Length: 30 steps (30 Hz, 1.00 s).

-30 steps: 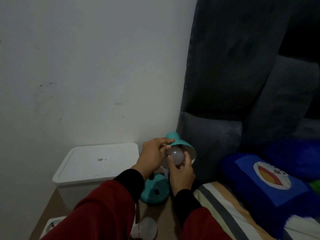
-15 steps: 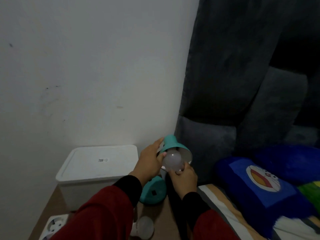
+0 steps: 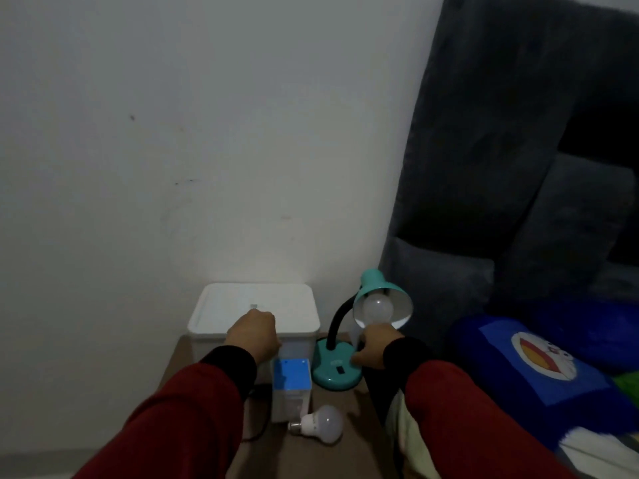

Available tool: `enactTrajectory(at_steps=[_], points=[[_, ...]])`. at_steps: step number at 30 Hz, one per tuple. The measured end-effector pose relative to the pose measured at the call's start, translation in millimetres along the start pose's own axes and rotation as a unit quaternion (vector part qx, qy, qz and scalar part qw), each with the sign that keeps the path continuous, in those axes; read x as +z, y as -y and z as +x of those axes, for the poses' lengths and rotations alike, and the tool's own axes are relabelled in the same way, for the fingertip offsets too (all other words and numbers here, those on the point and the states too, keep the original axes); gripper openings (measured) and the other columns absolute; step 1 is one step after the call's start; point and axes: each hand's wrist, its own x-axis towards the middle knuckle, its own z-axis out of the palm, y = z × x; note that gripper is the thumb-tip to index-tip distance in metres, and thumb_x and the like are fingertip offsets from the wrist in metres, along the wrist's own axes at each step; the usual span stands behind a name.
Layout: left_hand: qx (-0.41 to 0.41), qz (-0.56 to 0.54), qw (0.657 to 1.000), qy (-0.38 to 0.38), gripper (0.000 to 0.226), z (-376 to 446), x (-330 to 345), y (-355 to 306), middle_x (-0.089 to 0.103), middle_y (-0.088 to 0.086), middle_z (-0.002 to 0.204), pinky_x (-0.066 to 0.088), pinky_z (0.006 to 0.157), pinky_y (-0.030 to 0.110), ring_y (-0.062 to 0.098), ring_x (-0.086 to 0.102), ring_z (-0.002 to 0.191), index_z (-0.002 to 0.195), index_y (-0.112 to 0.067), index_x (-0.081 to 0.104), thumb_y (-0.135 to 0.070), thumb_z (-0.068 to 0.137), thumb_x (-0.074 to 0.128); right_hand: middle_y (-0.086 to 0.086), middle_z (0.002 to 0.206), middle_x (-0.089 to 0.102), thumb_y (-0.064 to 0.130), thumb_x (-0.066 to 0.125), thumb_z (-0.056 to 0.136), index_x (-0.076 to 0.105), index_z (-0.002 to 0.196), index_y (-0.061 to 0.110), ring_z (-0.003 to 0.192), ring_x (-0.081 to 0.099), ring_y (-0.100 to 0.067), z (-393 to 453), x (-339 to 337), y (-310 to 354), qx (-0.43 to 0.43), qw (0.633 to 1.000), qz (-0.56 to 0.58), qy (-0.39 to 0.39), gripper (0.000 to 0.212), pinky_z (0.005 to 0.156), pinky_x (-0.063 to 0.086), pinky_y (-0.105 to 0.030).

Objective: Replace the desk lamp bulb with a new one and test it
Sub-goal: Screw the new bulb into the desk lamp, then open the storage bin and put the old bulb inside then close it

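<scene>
Bulb (image 3: 377,308) sits unlit in our lamp (image 3: 382,299), so testing comes next. Our right hand (image 3: 371,346), fingers curled at the teal base (image 3: 337,369), needs the switch; our left hand (image 3: 255,335) hangs fisted, empty.

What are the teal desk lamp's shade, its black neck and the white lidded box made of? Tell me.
Teal lamp shade: probably painted metal or plastic, smooth with a pale inside. Black neck: likely flexible gooseneck, since it curves; texture too dim to tell. White lidded box: apparently plastic, with rounded moulded corners and slightly translucent walls.
</scene>
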Motion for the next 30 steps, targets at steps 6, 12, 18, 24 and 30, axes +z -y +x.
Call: enactTrajectory(at_steps=[6,12,18,24,30], points=[[-0.047,0.043,0.997,-0.035,0.043,-6.5,-2.5,63.2,0.046,0.011,0.135,0.043,0.102,0.037,0.027,0.044,0.126,0.133,-0.013,0.045,-0.027,0.093,0.049,-0.014,0.138,0.049,0.039,0.063,0.083,0.041,0.138,0.018,0.125,0.049,-0.031,15.4,19.9,49.4,-0.064,0.998,0.003,-0.024,0.063,0.103,0.044,-0.037],[-0.064,-0.012,0.997,-0.051,0.068,5.1,18.1,105.0,0.03,0.015,0.145,0.039,0.105,0.04,0.031,0.035,0.132,0.145,-0.015,0.023,-0.038,0.089,0.056,-0.013,0.152,0.021,0.046,0.062,0.083,0.02,0.147,0.036,0.135,0.036,-0.032,45.6,55.3,77.3,-0.088,0.988,0.097,-0.077,0.076,0.11,0.034,-0.035],[-0.05,-0.17,0.982,-0.063,0.086,25.6,42.4,118.8,0.016,0.02,0.151,0.028,0.116,0.038,0.034,0.025,0.138,0.149,-0.018,0.012,-0.048,0.084,0.059,-0.012,0.158,0.002,0.043,0.058,0.087,0.02,0.146,0.041,0.142,0.021,-0.033,71.5,71.9,81.3,-0.085,0.977,0.167,-0.105,0.07,0.114,0.024,-0.031],[-0.038,-0.226,0.967,-0.107,0.082,32.7,47.5,124.3,0.021,0.017,0.151,0.025,0.116,0.036,0.031,0.027,0.138,0.147,-0.007,0.023,-0.041,0.084,0.063,-0.015,0.146,0.028,0.033,0.068,0.082,0.049,0.136,0.02,0.136,0.032,-0.029,86.2,79.1,77.0,-0.108,0.959,0.223,-0.138,0.059,0.113,0.026,-0.027],[-0.019,-0.262,0.953,-0.15,0.071,31.2,36.1,121.7,0.033,0.016,0.144,0.029,0.109,0.026,0.026,0.035,0.131,0.141,-0.004,0.033,-0.034,0.085,0.064,-0.018,0.137,0.039,0.029,0.069,0.082,0.054,0.132,0.015,0.13,0.039,-0.03,88.1,66.1,77.2,-0.12,0.956,0.216,-0.162,0.054,0.111,0.03,-0.028]])
